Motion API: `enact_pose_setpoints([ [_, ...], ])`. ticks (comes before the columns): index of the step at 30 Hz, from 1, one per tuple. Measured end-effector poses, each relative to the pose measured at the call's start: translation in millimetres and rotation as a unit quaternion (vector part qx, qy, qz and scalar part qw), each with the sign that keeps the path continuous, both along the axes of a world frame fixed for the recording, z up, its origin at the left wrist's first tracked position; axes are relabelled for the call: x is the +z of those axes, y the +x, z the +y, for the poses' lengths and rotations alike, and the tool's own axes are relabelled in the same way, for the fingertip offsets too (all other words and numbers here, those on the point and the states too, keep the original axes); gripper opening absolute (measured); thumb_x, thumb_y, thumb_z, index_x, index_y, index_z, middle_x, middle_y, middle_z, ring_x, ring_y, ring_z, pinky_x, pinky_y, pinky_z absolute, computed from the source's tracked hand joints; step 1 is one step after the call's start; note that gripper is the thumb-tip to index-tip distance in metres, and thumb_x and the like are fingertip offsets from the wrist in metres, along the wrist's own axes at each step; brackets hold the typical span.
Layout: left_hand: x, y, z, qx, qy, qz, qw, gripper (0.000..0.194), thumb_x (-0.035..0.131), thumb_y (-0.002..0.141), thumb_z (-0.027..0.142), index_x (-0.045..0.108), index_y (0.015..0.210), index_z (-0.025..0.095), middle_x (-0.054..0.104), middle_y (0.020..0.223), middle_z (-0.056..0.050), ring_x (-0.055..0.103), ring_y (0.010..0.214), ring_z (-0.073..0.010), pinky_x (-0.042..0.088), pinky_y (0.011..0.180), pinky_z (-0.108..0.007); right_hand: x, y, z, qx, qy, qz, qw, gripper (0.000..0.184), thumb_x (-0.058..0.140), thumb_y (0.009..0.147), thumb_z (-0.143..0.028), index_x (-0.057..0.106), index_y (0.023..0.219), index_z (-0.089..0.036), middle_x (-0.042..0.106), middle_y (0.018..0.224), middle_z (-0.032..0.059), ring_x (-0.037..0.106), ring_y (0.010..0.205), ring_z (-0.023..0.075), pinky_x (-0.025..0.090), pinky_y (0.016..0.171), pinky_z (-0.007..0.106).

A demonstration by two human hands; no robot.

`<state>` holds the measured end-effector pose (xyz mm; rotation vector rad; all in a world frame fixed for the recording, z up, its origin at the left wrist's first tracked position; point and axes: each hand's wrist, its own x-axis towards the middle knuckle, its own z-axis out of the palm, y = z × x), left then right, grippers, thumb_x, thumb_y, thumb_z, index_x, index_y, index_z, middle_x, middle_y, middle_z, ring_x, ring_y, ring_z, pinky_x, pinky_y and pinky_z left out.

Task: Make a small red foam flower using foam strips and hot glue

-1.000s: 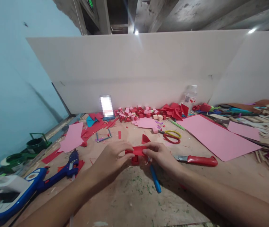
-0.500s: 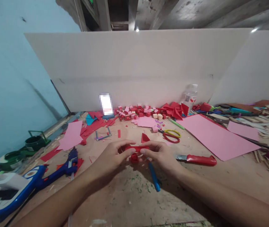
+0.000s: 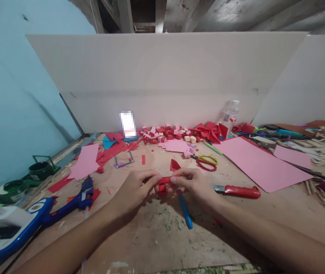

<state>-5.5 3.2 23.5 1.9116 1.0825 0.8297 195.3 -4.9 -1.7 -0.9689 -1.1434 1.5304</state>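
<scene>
A: ok so what are the hands actually holding?

B: a strip of red paper (image 3: 166, 179), pinched at both ends; left hand (image 3: 139, 185) has one end between thumb and fingers, right hand (image 3: 191, 180) has the other, both grips pretty narrow; there's a small red box (image 3: 162, 188) right under the strip, can't tell if the two are joined tbh.

A: and where on the worktop (image 3: 162, 243) is that?

B: around the middle, between the near and far edges; can't tell if the box touches the wood; a blue pen (image 3: 185, 212) lies just beside the right hand, toward the near edge, and a folded red scrap (image 3: 175, 165) is just past the fingers.

A: what about the rest of the mess lol

B: red-handled knife (image 3: 241, 191) toward the right edge, scissors (image 3: 207, 162) farther back, then a big pink sheet (image 3: 262, 165); heap of little red and pink cubes (image 3: 166, 134) along the far edge, bottle (image 3: 231, 115) to the right of it; blue glue gun (image 3: 72, 205) over toward the left edge, next to a power strip (image 3: 22, 232).
</scene>
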Motion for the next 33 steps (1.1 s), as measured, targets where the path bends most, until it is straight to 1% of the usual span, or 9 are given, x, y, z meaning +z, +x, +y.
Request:
enact_pose_setpoints([
  [4,-1.4,3.3,-4.3,-0.015,-0.105,-0.085,0.991,0.022,0.063,0.091,0.036,0.073,0.085,0.017,0.070,0.078,-0.003,0.058,0.067,-0.0144,0.043,0.060,-0.023,1.5,-0.6,-1.8,-0.008,0.026,-0.027,0.999,0.044,0.090,0.063,-0.053,0.075,0.080,-0.015,0.077,0.069,0.0076,0.075,0.066,0.0222,0.058,0.064,0.032],
  [8,-2.2,3.8,-4.0,0.003,-0.149,-0.078,0.986,0.028,0.061,0.091,0.035,0.068,0.072,0.016,0.058,0.060,0.001,0.043,0.050,-0.0100,0.029,0.044,-0.020,1.2,-1.0,-3.2,-0.014,0.039,-0.049,0.998,0.041,0.086,0.070,-0.053,0.076,0.080,-0.015,0.079,0.074,0.0091,0.075,0.067,0.0224,0.058,0.064,0.032],
  [10,-1.8,3.6,-3.2,0.014,-0.146,-0.061,0.987,0.032,0.059,0.092,0.035,0.064,0.066,0.016,0.052,0.054,0.003,0.036,0.045,-0.0089,0.023,0.040,-0.021,0.1,-0.8,-3.2,-0.019,0.042,-0.050,0.998,0.040,0.084,0.071,-0.054,0.076,0.079,-0.015,0.079,0.074,0.0094,0.074,0.065,0.0219,0.059,0.064,0.034],
  [13,-1.2,3.0,-2.8,0.024,-0.130,-0.052,0.990,0.035,0.056,0.094,0.037,0.065,0.067,0.016,0.053,0.054,0.003,0.037,0.043,-0.0092,0.024,0.039,-0.021,-1.7,-1.1,-3.2,-0.035,0.047,-0.048,0.997,0.041,0.085,0.070,-0.054,0.074,0.076,-0.015,0.078,0.071,0.0096,0.074,0.064,0.0220,0.059,0.065,0.035],
  [18,0.3,0.6,-1.0,0.019,-0.046,0.000,0.999,0.039,0.051,0.098,0.039,0.064,0.068,0.017,0.063,0.060,0.000,0.051,0.051,-0.0123,0.036,0.046,-0.022,-2.6,-3.0,-3.6,-0.041,0.047,-0.032,0.998,0.043,0.085,0.069,-0.057,0.071,0.074,-0.016,0.077,0.069,0.0088,0.073,0.064,0.0218,0.058,0.064,0.033],
  [21,1.2,-0.1,0.1,-0.001,0.014,0.030,0.999,0.039,0.048,0.099,0.037,0.065,0.070,0.018,0.064,0.064,0.000,0.057,0.057,-0.0137,0.043,0.056,-0.023,-1.9,-2.5,-2.4,-0.022,0.041,-0.037,0.998,0.042,0.085,0.069,-0.055,0.073,0.078,-0.016,0.077,0.070,0.0076,0.072,0.063,0.0201,0.056,0.062,0.031],
  [26,0.2,0.8,-1.6,-0.040,0.069,0.076,0.994,0.037,0.047,0.100,0.033,0.069,0.074,0.018,0.067,0.068,0.000,0.060,0.064,-0.0143,0.043,0.065,-0.025,-1.8,-1.6,-1.4,0.031,0.066,-0.084,0.994,0.033,0.083,0.072,-0.049,0.078,0.078,-0.017,0.075,0.068,0.0049,0.068,0.058,0.0179,0.054,0.060,0.030],
  [30,0.2,1.3,-3.4,-0.048,0.055,0.059,0.996,0.033,0.050,0.098,0.033,0.073,0.080,0.018,0.070,0.072,-0.001,0.060,0.066,-0.0145,0.044,0.065,-0.025,-3.0,-2.5,-3.4,0.017,0.106,-0.097,0.989,0.028,0.078,0.078,-0.046,0.076,0.073,-0.018,0.075,0.070,0.0052,0.067,0.059,0.0171,0.053,0.059,0.029],
  [33,-1.9,2.8,-4.3,-0.062,-0.043,0.004,0.997,0.025,0.058,0.093,0.034,0.075,0.084,0.018,0.071,0.075,-0.003,0.060,0.066,-0.0154,0.045,0.062,-0.025,-3.4,-2.7,-4.4,0.008,0.112,-0.114,0.987,0.027,0.077,0.080,-0.044,0.076,0.073,-0.019,0.072,0.064,0.0033,0.066,0.058,0.0172,0.053,0.058,0.029],
])
